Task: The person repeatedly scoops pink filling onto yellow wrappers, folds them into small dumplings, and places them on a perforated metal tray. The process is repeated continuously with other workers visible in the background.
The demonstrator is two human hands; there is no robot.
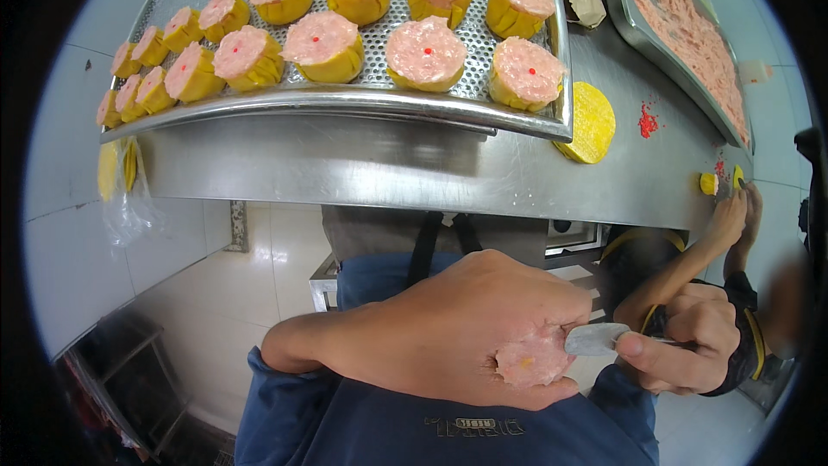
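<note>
My left hand is curled into a ring around a dumpling. Its pink meat filling shows at the top of the fist, with a small pale spot in the middle; any wrapper is hidden by the fingers. From the right, my right hand grips a small metal spatula. The flat blade lies at the edge of the filling, beside the left thumb and forefinger. Both hands are in front of my body, below the steel table's near edge.
On the steel table stands a perforated tray of yellow-wrapped dumplings with red dots. To its right are round yellow wrappers, red bits and a pan of pink filling. A co-worker's hands work at the far right.
</note>
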